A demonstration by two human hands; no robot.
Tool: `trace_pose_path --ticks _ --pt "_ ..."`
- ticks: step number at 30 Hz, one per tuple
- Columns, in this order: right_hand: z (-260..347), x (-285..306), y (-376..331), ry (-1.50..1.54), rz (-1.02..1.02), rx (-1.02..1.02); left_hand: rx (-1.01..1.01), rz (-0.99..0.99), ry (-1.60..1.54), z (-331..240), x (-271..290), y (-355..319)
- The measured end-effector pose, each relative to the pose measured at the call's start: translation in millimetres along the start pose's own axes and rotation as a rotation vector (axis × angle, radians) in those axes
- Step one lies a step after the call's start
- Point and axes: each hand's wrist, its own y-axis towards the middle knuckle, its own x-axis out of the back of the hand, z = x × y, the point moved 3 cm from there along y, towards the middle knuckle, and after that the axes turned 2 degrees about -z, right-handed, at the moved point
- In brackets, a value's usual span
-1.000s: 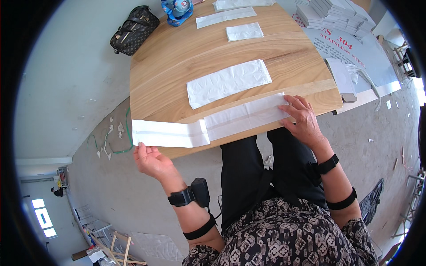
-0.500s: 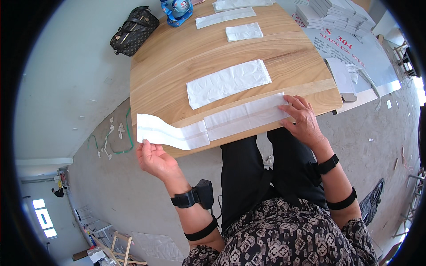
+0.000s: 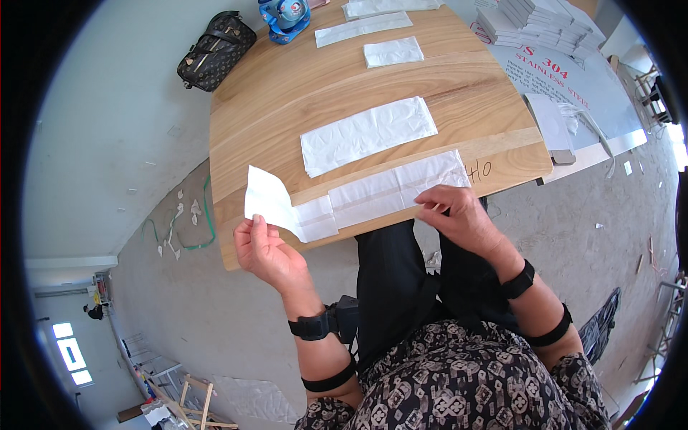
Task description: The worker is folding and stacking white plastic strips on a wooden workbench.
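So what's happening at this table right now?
A seated person is handling a long white bag at the near edge of a wooden table. The left hand lifts the bag's left end, bent upward, while the right hand presses its other end to the wood. A small stack of similar bags lies just beyond, with more farther back, next to a dark handbag.

A light wooden table (image 3: 287, 93) stands on a grey floor (image 3: 107, 129). On it lie white plastic bags (image 3: 367, 135), a dark handbag (image 3: 215, 50) and a blue toy (image 3: 284, 16).
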Motion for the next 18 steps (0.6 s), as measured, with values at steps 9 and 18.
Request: trace_pose_path --ticks 9,18 --pt "26.5 -28.2 5.1 0.161 0.104 -0.060 -0.024 0.045 0.012 5.1 0.6 -2.8" --pt "48.9 -53.6 20.2 0.607 0.037 -0.342 -0.249 0.262 0.344 10.6 -19.2 -38.5"
